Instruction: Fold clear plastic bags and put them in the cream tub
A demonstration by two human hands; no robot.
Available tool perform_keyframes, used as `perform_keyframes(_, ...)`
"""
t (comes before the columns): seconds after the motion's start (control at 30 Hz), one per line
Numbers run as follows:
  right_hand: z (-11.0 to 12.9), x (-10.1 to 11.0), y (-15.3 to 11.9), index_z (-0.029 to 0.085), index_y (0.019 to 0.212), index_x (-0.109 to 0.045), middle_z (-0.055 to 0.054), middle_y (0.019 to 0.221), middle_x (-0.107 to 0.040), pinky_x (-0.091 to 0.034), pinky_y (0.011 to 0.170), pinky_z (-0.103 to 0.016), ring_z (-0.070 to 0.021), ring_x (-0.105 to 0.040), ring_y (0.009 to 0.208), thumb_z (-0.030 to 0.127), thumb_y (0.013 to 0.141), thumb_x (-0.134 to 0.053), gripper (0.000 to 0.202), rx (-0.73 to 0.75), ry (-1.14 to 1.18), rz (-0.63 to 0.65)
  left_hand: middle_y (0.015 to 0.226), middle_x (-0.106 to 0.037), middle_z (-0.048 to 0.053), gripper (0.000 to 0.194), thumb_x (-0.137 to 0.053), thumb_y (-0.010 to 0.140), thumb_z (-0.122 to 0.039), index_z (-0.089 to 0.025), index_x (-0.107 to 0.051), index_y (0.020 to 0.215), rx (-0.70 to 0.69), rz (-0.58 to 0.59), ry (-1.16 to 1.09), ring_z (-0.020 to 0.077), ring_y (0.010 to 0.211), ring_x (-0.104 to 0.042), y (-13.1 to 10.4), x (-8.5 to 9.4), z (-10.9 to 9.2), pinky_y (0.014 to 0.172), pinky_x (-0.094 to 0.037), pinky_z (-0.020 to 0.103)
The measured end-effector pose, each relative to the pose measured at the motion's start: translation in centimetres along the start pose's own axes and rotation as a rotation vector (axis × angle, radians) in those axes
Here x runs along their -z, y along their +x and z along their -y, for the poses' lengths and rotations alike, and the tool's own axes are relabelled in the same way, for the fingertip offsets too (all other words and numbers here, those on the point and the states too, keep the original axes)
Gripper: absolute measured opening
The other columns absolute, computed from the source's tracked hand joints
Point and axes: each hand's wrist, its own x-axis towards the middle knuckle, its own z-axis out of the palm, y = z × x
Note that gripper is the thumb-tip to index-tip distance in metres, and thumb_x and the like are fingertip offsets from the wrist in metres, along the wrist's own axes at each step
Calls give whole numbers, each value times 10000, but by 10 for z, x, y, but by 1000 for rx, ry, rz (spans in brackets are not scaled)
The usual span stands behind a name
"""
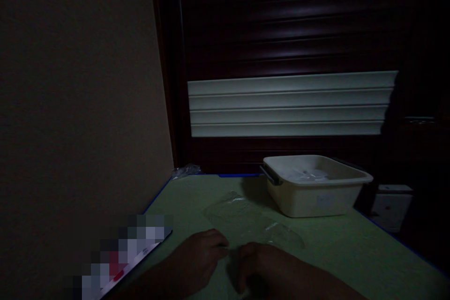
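Near the front of the green tabletop [186, 197], my left hand [205, 258] is closed, its thumb and fingers pinched together. My right hand [262, 265] sits just beside it, fingers curled inward and partly in shadow. What either hand holds, if anything, is too dark and small to make out. Just beyond the fingers lies thin, clear plastic [234, 202], flat and crinkled. A second clear stretch of plastic [281, 232] spreads to the right; I cannot tell whether the two are joined.
A cream basin [316, 201] with dark handles stands at the back right, with clear plastic items [305, 174] inside. Crumpled plastic [186, 170] lies at the far left corner. A partly blurred-out flat object [140, 258] is at left. A white box [392, 206] stands beyond the right edge.
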Motion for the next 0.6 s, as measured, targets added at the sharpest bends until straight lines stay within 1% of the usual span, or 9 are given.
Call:
perform_keyframes(0.1,2,-2,0,163,735,-717,-14,807,-690,-432,711,-195,-141,-618,778,10,656,-704,173,17,74,18,1051,-656,106,411,-413,730,10,-132,-660,1027,7,16,8,211,977,-595,-1,0,-1,862,-471,285)
perform_keyframes(0.2,2,-4,-1,157,678,-684,-3,754,-659,-423,656,-187,-124,-590,712,-1,642,-639,169,23,215,8,1063,-652,100,447,-416,682,21,-141,-658,1021,11,-10,2,209,996,-588,-3,-2,1,880,-459,292)
perform_keyframes(0.3,3,-3,0,157,633,-633,15,692,-613,-400,589,-193,-107,-536,627,46,636,-595,117,-15,381,-69,1029,-649,80,421,-442,639,-1,-167,-658,960,34,-72,-54,207,980,-581,-4,-5,3,877,-446,298)
perform_keyframes(0.4,1,-1,2,161,627,-580,32,629,-561,-368,547,-204,-97,-473,576,127,673,-577,57,-77,494,-193,970,-636,62,379,-472,600,-39,-183,-641,907,55,-134,-160,205,932,-569,-5,-5,4,855,-439,301)
perform_keyframes(0.5,-5,-2,6,164,675,-561,16,655,-572,-371,572,-218,-105,-495,606,190,703,-603,57,-108,629,-291,955,-622,63,346,-499,589,-71,-180,-619,895,81,-170,-259,215,921,-553,-5,-6,5,854,-428,315)
perform_keyframes(0.6,-13,-7,10,166,710,-549,-4,662,-611,-375,566,-222,-108,-538,600,265,711,-646,138,-108,858,-316,943,-618,66,252,-539,647,-115,-179,-604,882,160,-213,-378,226,932,-551,-3,-9,8,862,-420,330)
